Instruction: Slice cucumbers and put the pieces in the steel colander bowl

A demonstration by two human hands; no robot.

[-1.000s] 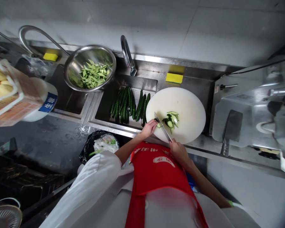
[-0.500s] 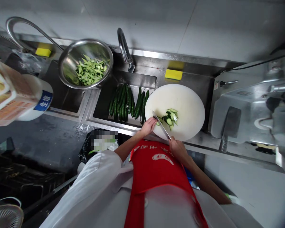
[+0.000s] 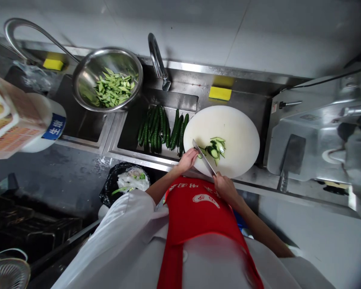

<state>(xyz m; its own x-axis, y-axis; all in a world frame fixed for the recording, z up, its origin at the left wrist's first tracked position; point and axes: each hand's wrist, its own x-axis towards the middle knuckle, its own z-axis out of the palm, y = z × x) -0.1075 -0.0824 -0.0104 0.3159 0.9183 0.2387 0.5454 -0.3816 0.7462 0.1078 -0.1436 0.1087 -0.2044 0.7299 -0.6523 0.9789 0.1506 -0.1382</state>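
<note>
On the round cutting board [image 3: 228, 124], a knife [image 3: 203, 156] is gripped by the right hand [image 3: 225, 188]; a cucumber piece [image 3: 200, 156] is pinned by the left hand [image 3: 187, 159], beside cut slices [image 3: 216, 147].

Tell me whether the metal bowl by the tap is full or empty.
Partly full: the metal bowl holds a heap of cut cucumber pieces, with bare steel showing above them.

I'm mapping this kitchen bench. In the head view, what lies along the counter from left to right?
Orange basket → steel bowl of cut cucumber → whole cucumbers in the sink → white cutting board → steel machine.
</note>
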